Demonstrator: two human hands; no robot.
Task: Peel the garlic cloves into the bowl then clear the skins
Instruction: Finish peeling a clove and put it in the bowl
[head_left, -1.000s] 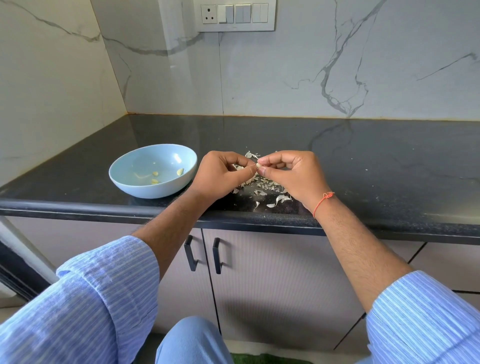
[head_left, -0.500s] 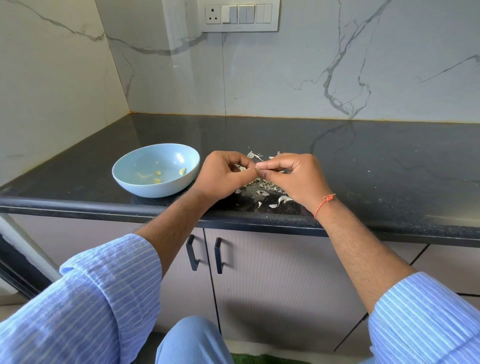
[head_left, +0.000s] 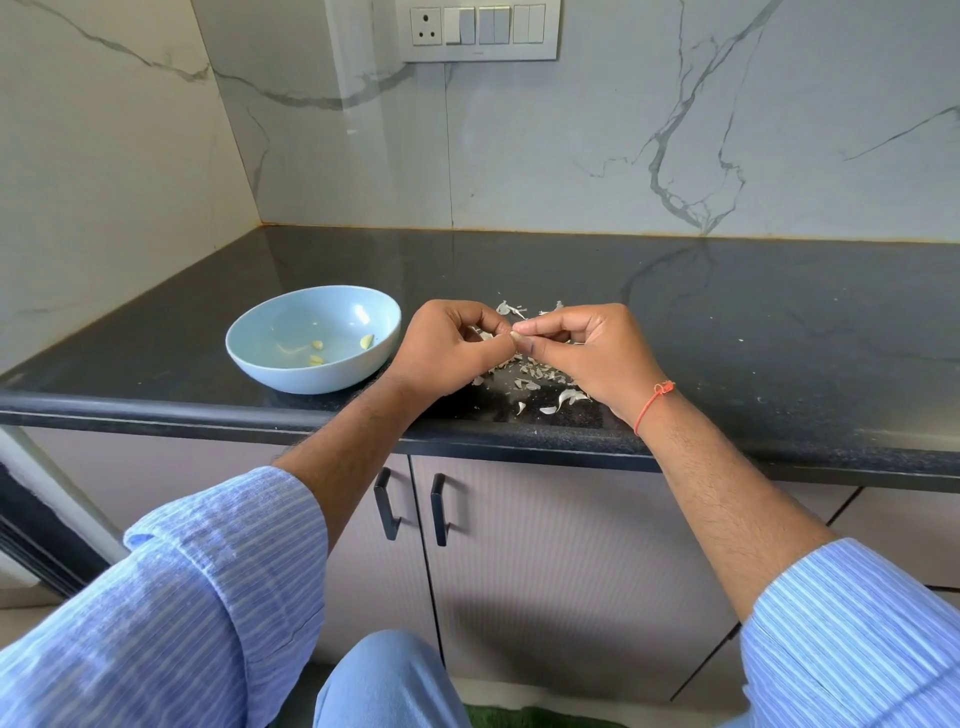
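Meanwhile, in the head view, the left hand (head_left: 447, 353) and right hand (head_left: 587, 353) stay bunched together over the desk (head_left: 727, 322) near its front edge, each grip pinched on what looks like one garlic clove (head_left: 516, 338), mostly hidden by fingertips. Little has changed over the last second, so peeling continues: the bowl (head_left: 249, 358) toward the left holds peeled cloves (head_left: 317, 345), and the skins (head_left: 535, 371) lie uncleared beneath the hands.

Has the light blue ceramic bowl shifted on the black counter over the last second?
No. The light blue ceramic bowl keeps its place near the black counter's front edge, left of the skin pile; only the camera shifts.
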